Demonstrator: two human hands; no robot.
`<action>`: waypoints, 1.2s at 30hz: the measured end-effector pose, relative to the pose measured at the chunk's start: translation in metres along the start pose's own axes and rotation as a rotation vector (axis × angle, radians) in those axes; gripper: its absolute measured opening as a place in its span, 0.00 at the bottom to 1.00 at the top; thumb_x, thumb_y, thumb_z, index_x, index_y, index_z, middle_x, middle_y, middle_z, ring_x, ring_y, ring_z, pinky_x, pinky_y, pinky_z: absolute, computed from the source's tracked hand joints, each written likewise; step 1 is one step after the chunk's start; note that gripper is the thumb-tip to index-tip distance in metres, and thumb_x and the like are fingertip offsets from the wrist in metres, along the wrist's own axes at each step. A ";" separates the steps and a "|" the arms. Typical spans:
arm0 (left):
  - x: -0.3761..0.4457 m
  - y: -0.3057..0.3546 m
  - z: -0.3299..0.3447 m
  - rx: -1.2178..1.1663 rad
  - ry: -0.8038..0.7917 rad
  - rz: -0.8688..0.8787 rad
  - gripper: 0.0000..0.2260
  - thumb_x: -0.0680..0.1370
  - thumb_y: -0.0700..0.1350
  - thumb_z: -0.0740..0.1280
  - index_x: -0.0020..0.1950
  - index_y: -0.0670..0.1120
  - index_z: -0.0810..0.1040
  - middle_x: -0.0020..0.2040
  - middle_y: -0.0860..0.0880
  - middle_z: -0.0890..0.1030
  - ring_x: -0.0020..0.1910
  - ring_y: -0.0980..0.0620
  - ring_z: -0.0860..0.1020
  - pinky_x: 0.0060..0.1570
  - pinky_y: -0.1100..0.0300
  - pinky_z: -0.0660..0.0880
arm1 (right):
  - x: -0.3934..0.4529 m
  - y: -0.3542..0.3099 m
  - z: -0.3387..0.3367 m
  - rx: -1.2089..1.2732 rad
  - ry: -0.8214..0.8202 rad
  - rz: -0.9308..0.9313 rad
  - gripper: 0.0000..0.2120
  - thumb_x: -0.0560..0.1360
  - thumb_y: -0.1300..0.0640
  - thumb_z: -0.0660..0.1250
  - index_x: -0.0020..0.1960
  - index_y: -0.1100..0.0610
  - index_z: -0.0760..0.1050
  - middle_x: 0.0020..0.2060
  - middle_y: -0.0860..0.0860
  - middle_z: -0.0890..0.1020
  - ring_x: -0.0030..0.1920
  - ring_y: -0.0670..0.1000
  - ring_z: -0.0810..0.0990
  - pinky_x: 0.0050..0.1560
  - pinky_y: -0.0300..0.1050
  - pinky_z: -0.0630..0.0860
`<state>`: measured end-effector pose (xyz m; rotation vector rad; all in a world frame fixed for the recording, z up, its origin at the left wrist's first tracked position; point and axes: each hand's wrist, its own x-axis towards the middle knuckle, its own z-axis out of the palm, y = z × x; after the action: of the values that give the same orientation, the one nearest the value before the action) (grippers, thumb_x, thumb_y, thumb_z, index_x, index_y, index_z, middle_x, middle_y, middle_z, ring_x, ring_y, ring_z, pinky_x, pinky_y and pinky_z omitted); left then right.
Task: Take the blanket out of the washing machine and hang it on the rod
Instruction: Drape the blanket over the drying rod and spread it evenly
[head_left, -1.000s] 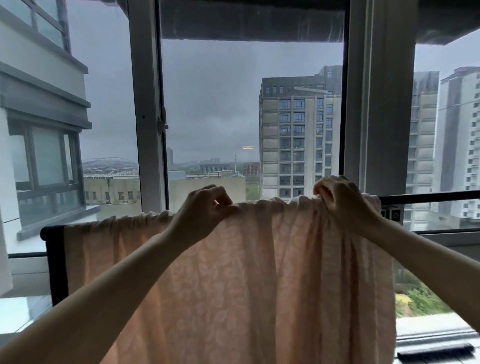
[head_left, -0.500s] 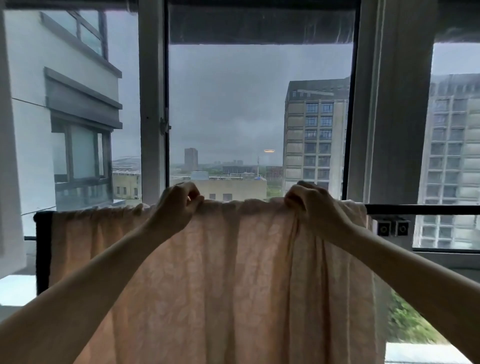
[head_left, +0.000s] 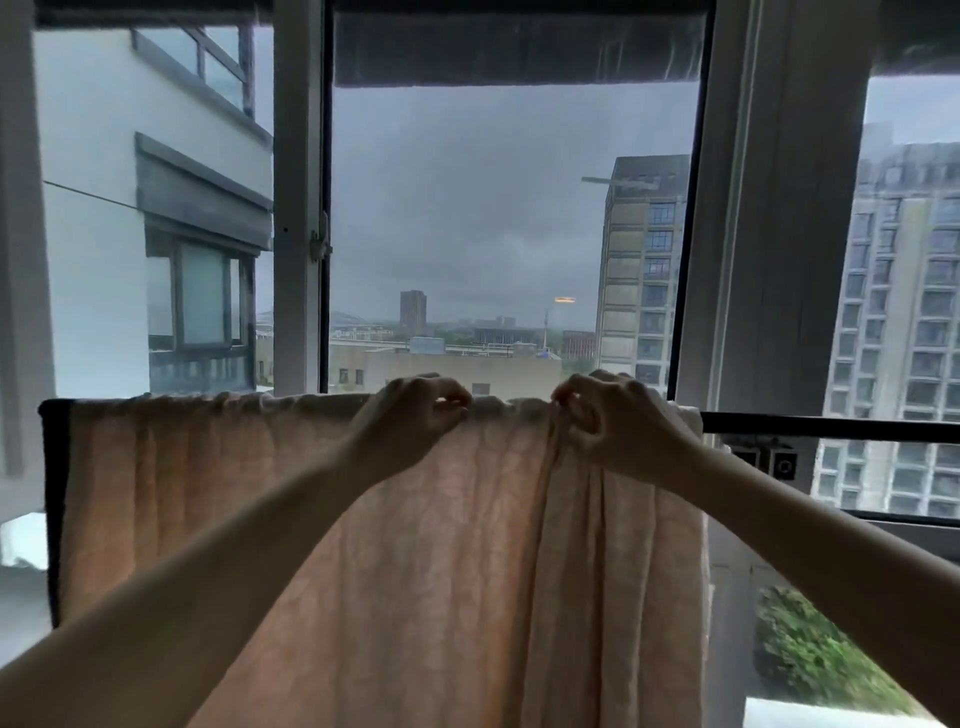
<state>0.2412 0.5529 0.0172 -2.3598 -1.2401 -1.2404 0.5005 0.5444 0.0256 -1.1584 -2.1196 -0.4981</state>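
Both hands have drawn closer together along the top of the blanket since the earlier frames, and the cloth below the right hand has gathered into deeper vertical folds. Blanket: pale pink with a leaf pattern, draped over the rod and hanging down in front of the window; its dark-edged side lies far to the left of the left hand. Rod: dark and horizontal, bare to the right of the right hand, covered by cloth everywhere to the left of it. Left hand: fingers curled, pinching the blanket's top fold on the rod. Right hand: just beside the left, fingers curled, gripping a bunched fold at the top edge. Beyond the hands, through the glass, stand a tower, low rooftops and a grey sky. A shrub shows below the right forearm.
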 end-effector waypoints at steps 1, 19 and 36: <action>0.003 0.006 0.005 -0.007 0.000 0.020 0.08 0.77 0.47 0.69 0.55 0.48 0.82 0.51 0.51 0.83 0.48 0.56 0.80 0.51 0.55 0.78 | -0.002 -0.002 0.000 -0.013 -0.006 0.008 0.12 0.72 0.52 0.65 0.56 0.46 0.74 0.46 0.47 0.78 0.45 0.51 0.78 0.42 0.46 0.76; 0.021 0.021 0.027 -0.021 0.140 -0.096 0.02 0.76 0.45 0.69 0.43 0.51 0.79 0.39 0.54 0.80 0.40 0.54 0.80 0.38 0.59 0.76 | -0.012 0.064 -0.046 -0.171 0.024 0.142 0.11 0.71 0.66 0.64 0.36 0.53 0.78 0.38 0.48 0.76 0.44 0.53 0.78 0.46 0.51 0.77; 0.055 0.048 0.033 -0.035 0.123 -0.051 0.02 0.77 0.45 0.68 0.46 0.48 0.79 0.46 0.50 0.83 0.44 0.50 0.79 0.41 0.58 0.73 | 0.010 0.057 -0.033 -0.069 0.186 0.262 0.05 0.77 0.63 0.65 0.43 0.62 0.78 0.42 0.58 0.82 0.43 0.56 0.81 0.44 0.45 0.75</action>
<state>0.3131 0.5721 0.0471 -2.2501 -1.2572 -1.4105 0.5574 0.5609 0.0565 -1.3509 -1.7741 -0.5380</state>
